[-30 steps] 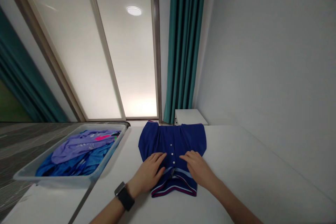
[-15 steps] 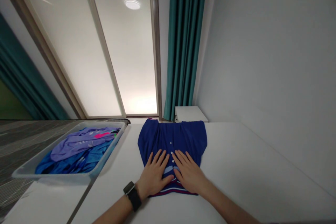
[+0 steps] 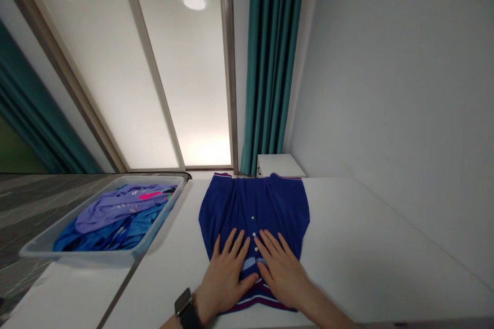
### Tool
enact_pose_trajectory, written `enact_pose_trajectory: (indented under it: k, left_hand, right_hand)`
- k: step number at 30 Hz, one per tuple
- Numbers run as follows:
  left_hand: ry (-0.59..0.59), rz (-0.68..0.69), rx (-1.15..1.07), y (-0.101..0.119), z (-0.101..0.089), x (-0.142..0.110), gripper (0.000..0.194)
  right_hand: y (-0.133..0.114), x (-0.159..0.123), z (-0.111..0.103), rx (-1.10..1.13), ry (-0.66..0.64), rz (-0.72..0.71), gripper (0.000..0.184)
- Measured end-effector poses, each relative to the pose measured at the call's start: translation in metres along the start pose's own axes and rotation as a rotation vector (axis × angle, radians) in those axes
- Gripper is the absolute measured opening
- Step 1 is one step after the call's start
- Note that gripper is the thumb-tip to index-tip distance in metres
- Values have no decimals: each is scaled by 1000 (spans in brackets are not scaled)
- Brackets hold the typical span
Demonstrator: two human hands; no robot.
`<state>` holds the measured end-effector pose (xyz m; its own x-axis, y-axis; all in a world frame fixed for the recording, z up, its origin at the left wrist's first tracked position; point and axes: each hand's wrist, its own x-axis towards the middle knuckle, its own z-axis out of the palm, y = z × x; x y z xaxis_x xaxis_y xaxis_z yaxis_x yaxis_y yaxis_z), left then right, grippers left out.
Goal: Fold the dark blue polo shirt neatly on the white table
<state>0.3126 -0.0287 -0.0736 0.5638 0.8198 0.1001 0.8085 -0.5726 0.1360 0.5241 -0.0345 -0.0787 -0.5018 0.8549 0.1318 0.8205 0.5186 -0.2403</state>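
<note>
A dark blue polo shirt (image 3: pixel 254 200) with white buttons down its front lies on the white table (image 3: pixel 366 247), its striped collar towards me. Flat on the shirt's left part, near the collar, rests my left hand (image 3: pixel 227 272), fingers spread; a black watch (image 3: pixel 187 308) is on that wrist. My right hand (image 3: pixel 280 267) lies open on the right part, beside the button row, and its thumb is close to the left one. Both palms cover parts of the collar and shoulders. Neither hand grips the cloth.
At the left, a clear plastic bin (image 3: pixel 139 254) holds purple and blue clothes (image 3: pixel 119 211). A small white cabinet (image 3: pixel 280 164) stands beyond the table's far edge, below a teal curtain (image 3: pixel 274 61). A grey wall (image 3: pixel 397 87) runs along the right.
Both hands went from bent fingers at the shirt's sides to lying flat near its middle. Since then they and the shirt have shifted towards me, and the shirt looks slightly wider.
</note>
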Motion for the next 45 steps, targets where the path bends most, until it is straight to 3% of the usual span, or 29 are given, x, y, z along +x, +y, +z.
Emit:
enact_pose_trajectory:
  k: [3, 8, 12, 17, 23, 29, 32, 36, 41, 45]
  left_hand:
    - [-13, -13, 11, 2, -5, 7, 75]
    - [69, 23, 8, 3, -9, 29, 69]
    - [71, 91, 0, -4, -1, 44, 67]
    - [56, 66, -19, -8, 9, 46, 66]
    - [44, 16, -4, -4, 11, 42, 66]
    - [67, -6, -6, -6, 10, 49, 67]
    - [115, 2, -12, -15, 1, 68, 62]
    - [195, 29, 23, -45, -6, 104, 56]
    - [208, -80, 73, -85, 8, 129, 57]
    - [197, -139, 81, -92, 19, 128, 57]
  right_hand:
    - [4, 8, -5, 0, -22, 20, 52]
    - [20, 32, -12, -47, 32, 75, 50]
    - [43, 49, -11, -103, 68, 157, 51]
    - [62, 51, -5, -132, 39, 311, 53]
    - [60, 42, -1, -173, 18, 453, 58]
    - [56, 40, -3, -188, 3, 498, 59]
    - [55, 41, -5, -180, -3, 502, 60]
    - [55, 41, -6, -174, -1, 508, 59]
    - [59, 39, -4, -166, 22, 489, 59]
    - [63, 41, -7, -199, 49, 450, 58]
